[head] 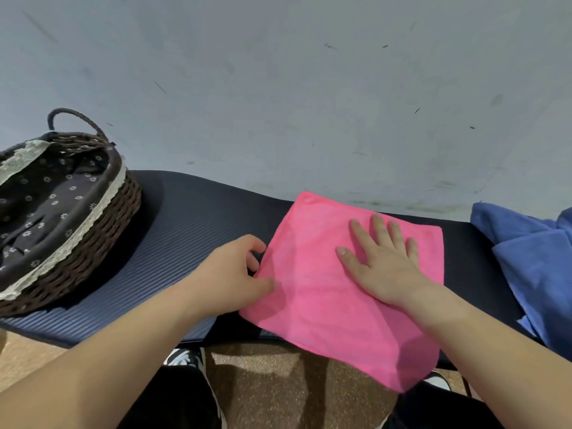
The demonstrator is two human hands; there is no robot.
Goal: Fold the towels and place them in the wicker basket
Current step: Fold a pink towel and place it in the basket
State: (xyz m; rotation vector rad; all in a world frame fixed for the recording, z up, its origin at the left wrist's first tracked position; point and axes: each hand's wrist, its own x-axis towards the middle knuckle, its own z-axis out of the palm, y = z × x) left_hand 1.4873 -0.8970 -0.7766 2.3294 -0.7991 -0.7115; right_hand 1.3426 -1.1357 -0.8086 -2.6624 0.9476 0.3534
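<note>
A pink towel [312,292] lies spread flat on a dark ribbed mat [185,230], its near corner hanging over the mat's front edge. My right hand [380,261] presses flat on the towel's right half with fingers straight and spread. My left hand [235,274] pinches the towel's left edge between thumb and curled fingers. The brown wicker basket [102,239], lined with dark flowered cloth and lace trim, stands at the left end of the mat with nothing seen inside.
A crumpled blue towel [532,261] lies at the right end of the mat. A grey wall [278,88] rises right behind the mat. Below the front edge are a brown speckled floor [272,379], my dark trousers and shoes.
</note>
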